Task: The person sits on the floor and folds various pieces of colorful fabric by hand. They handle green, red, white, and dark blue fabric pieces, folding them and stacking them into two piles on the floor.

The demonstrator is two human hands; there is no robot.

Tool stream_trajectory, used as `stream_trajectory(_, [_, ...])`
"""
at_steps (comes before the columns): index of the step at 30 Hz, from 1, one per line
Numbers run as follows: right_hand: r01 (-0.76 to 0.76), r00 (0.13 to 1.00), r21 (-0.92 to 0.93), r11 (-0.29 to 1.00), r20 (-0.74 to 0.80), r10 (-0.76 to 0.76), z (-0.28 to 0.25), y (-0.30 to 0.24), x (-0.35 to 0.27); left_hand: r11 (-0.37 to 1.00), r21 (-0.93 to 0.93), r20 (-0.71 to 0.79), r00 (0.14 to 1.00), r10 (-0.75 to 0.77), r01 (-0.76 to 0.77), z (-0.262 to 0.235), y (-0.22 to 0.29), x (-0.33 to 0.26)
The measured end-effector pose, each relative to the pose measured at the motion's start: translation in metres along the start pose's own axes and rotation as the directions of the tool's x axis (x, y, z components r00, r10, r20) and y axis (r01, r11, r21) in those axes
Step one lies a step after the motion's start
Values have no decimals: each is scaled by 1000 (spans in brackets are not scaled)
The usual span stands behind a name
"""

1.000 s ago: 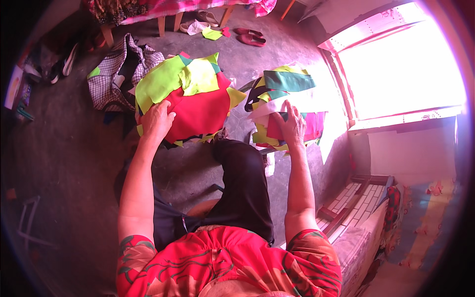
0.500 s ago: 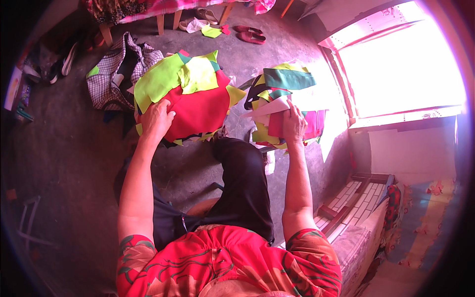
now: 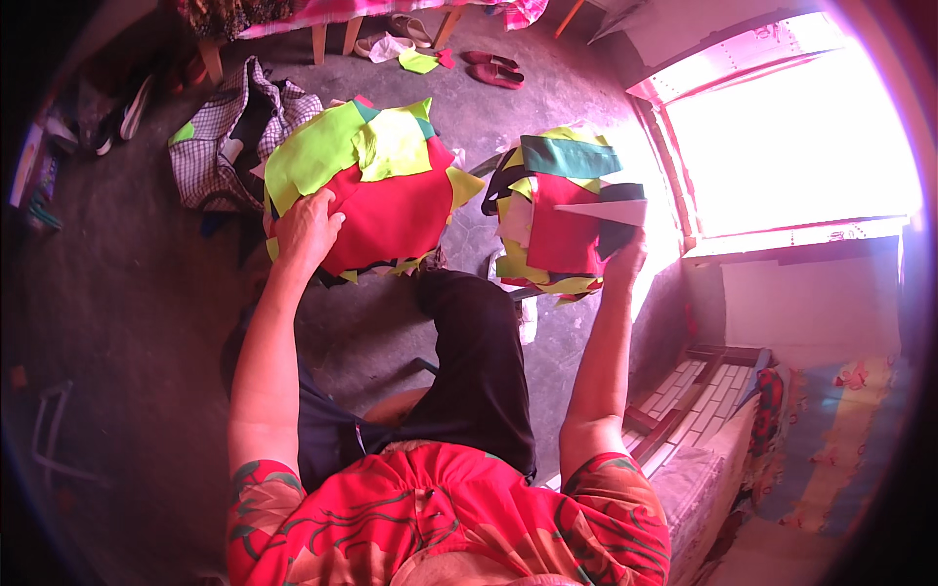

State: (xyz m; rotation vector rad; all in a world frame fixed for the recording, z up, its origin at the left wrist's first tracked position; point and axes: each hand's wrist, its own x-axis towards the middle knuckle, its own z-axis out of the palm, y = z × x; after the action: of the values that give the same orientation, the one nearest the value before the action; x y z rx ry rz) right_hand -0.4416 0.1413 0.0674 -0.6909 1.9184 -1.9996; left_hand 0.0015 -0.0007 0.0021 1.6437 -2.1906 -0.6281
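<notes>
My left hand [image 3: 309, 234] rests on the near left side of a pile of fabric scraps, thumb apart from its bent fingers. Across the front of that pile spreads a red cloth piece [image 3: 391, 220], with yellow-green pieces [image 3: 313, 151] on top. My right hand [image 3: 626, 258] is at the right side of a second pile. A dark fabric piece [image 3: 621, 234] and a pointed white piece [image 3: 611, 211] stand up from it, hiding most of its fingers. Beside them on this pile lie a red piece [image 3: 562, 225] and a dark green piece [image 3: 570, 154].
A checked cloth bag [image 3: 210, 146] lies on the floor behind the left pile. Red shoes [image 3: 495, 74] and a yellow-green scrap [image 3: 418, 62] are farther back. A bright window opening [image 3: 791, 137] is at right, above a slatted wooden frame [image 3: 684, 391].
My right hand has moved right and slightly nearer, with the white piece shifting right. A dark piece now shows beside it, and more red cloth is uncovered. My left hand stays nearly still.
</notes>
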Motion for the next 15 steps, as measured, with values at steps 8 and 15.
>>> stream_trajectory(8, [268,959,357,895,-8,-284,-29,-91,17,1000,15,-51,998,23,-23,5,-9,0])
stream_trajectory(15, [708,706,-193,680,163,-689,18,-115,-12,922,-387,93,996,20,18,11,-8,7])
